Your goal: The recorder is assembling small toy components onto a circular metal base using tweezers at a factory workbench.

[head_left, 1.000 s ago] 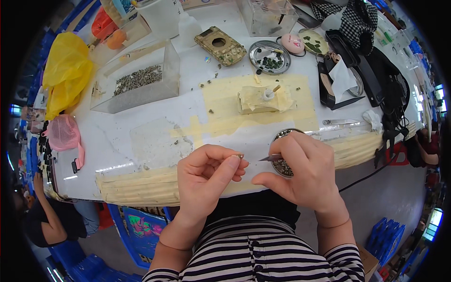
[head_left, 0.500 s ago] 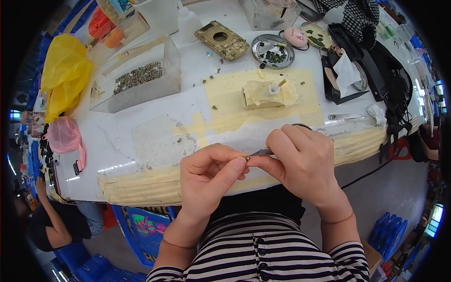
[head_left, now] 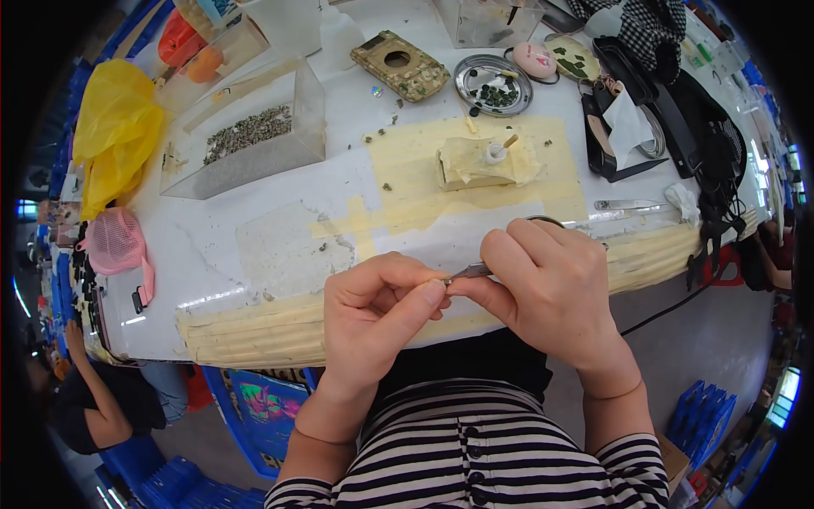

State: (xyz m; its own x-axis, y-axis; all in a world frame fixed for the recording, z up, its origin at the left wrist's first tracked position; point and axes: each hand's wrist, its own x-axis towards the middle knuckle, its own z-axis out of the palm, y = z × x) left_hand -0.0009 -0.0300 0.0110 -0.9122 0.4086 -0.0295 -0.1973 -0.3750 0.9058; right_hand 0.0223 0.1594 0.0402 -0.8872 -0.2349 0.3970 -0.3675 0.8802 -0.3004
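Observation:
Close together over the table's near edge, both hands work at one tiny spot. My left hand [head_left: 373, 318] is closed, pinching a tiny metallic piece [head_left: 447, 282] between thumb and forefinger. Wrapped in my right hand [head_left: 543, 297] is a pointed metal tool [head_left: 471, 271], its tip touching or almost touching the piece. Most of the tool is hidden by the fingers, so its exact kind cannot be made out. A dark curved rim [head_left: 547, 221] shows just behind the right knuckles; whether it belongs to the tool is unclear.
Beyond my hands stands a taped block [head_left: 462, 174] with a small white pot and stick. Farther back are a clear bin [head_left: 309, 140] of small grey parts, a camouflage case [head_left: 398, 68] and a round metal dish [head_left: 517, 106] of dark green pieces. Tweezers [head_left: 627, 205] lie right.
The right hand and its tool have tilted slightly, and the tool shifts a little at the piece. The left hand keeps its pinch almost unmoved.

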